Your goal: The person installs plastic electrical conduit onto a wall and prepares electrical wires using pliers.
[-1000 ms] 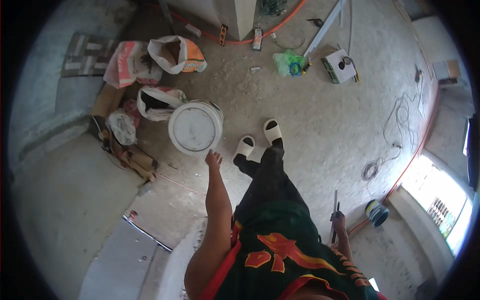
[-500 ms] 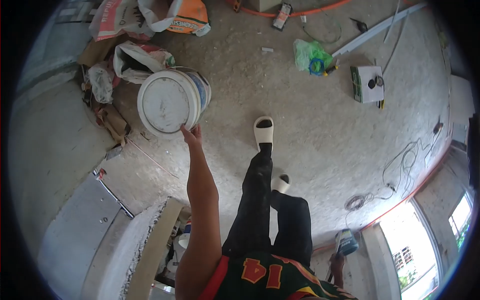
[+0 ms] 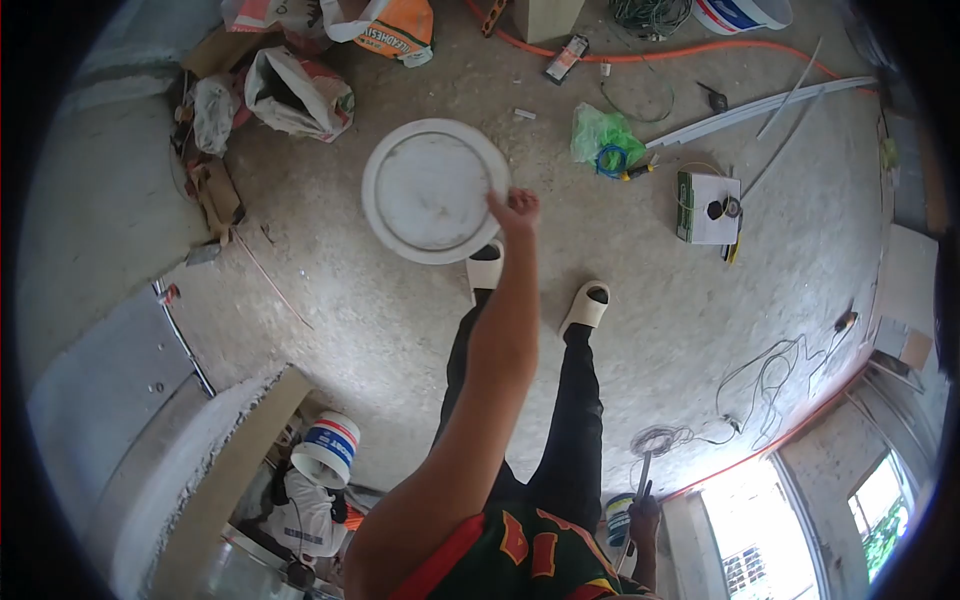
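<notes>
My left hand (image 3: 515, 212) grips the right edge of a white lidded bucket (image 3: 432, 190), with the thumb over the rim. Its round lid is scuffed and faces up at me, and the bucket's wall is hidden beneath. In this view it overlaps the toe of my left slide sandal (image 3: 486, 268). Low on the right, my right hand (image 3: 646, 515) is closed around a long thin grey bar (image 3: 645, 470), whose kind I cannot tell. A labelled container (image 3: 619, 518) shows just beside that hand.
Open sacks (image 3: 295, 95) lie at the upper left. An orange hose (image 3: 640, 55) crosses the top. A green plastic bag (image 3: 605, 135), a white box (image 3: 712, 210) and grey trim strips (image 3: 760, 110) lie to the right. Cable coils (image 3: 655, 440) and a tipped bucket (image 3: 327, 448) lie lower down.
My left hand has moved right with the lidded bucket, which looks larger and shows only its lid. My feet have stepped. The right hand has shifted left, and the bar now stands out clearly.
</notes>
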Demonstrator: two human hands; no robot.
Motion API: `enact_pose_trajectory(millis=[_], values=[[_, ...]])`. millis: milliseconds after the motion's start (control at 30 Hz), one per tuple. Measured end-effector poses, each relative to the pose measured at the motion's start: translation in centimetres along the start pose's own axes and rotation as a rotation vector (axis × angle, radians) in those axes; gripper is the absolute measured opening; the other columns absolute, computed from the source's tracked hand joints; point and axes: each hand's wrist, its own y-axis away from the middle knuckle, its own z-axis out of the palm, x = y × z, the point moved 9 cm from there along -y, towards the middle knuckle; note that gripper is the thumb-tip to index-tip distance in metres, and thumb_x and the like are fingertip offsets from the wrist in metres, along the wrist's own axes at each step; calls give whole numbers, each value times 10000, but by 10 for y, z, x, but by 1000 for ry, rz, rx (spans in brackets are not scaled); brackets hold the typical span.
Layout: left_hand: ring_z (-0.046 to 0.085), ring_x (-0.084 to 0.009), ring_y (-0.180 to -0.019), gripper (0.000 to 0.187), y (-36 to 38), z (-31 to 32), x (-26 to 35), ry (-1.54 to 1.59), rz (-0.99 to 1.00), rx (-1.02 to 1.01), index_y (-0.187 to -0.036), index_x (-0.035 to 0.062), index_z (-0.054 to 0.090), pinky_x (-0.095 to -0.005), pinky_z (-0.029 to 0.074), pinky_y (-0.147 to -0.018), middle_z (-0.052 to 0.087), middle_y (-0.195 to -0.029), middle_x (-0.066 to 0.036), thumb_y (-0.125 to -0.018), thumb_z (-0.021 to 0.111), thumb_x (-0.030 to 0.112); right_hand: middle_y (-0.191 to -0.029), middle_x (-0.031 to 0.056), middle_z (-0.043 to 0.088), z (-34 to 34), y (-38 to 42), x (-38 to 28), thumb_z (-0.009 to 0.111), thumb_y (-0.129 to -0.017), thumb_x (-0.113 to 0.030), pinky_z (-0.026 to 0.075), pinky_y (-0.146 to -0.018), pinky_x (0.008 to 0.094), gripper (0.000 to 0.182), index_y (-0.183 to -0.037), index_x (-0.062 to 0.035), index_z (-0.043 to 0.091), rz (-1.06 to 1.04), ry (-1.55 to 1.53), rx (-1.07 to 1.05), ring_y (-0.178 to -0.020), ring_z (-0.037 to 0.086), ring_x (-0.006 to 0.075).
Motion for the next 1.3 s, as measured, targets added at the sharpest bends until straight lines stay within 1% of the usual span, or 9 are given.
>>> enact_pose_trajectory(millis=[300,467,500,567,667,900,1133,1167,1300], values=[[530,-182,-1108,653,34,-93,-219,-133,-174,-69,-1364,85,460,-425,491,-860,544,-1267,-68,-868,716,424,-868,149,646,-88,-59,13,608,-841,-126,498,-714,413,184,-968,8,615,79,-30,-75,-829,646,275],[637,-191,-941,470,108,-88,-271,-1564,-199,-503,-1253,100,629,-366,517,-810,667,-1039,-49,-897,695,399,-935,171,598,-106,-70,13,567,-867,-111,502,-683,447,558,-1413,-34,485,-31,310,-218,-822,623,334],[675,-239,-879,367,127,-83,-269,-1676,-74,-635,-1101,76,712,-353,537,-801,712,-966,-73,-898,694,381,-778,268,638,-122,-71,-16,610,-848,-94,475,-633,521,119,-902,1,561,-155,210,-76,-757,642,465],[645,-279,-1111,384,159,-77,-256,-1971,171,-1072,-1110,41,708,-397,497,-957,685,-1171,-172,-880,702,349,-788,262,641,-130,-83,-49,591,-861,-87,473,-640,538,132,-960,-11,549,-307,340,-76,-767,636,477],[631,-236,-1146,518,215,-71,-206,-1936,-175,-951,-1280,13,609,-359,480,-987,665,-1245,-158,-881,734,320,-829,207,609,-153,-103,-118,585,-855,-75,481,-638,496,359,-1207,-34,522,-305,205,2,-745,624,415],[642,-209,-1118,652,433,89,-115,-1823,-187,-1129,-1409,26,502,-343,481,-994,618,-1314,-191,-894,738,348,-1002,241,667,-188,-73,-391,610,-906,-153,499,-776,499,251,-1110,-10,578,-590,80,-16,-912,650,444],[632,-150,-756,220,600,252,-77,-2069,596,-1400,-1005,82,720,-332,496,-685,711,-858,-43,-879,745,261,-895,207,662,-232,28,-549,688,-857,-186,499,-764,488,280,-1074,-21,622,-1185,204,216,-872,635,418],[637,-149,-723,210,633,273,-71,-1817,819,-1591,-978,76,720,-326,503,-684,705,-799,-48,-890,734,267,-877,205,654,-242,40,-558,690,-860,-195,497,-739,486,259,-1051,-29,631,-1246,177,249,-838,631,419],[665,-113,-823,217,677,338,-49,-1384,602,-1396,-1042,1,693,-288,554,-730,697,-901,-54,-952,675,198,-819,185,643,-313,115,-607,719,-852,-212,507,-669,454,253,-1004,-25,641,-1335,-25,348,-759,638,382]])
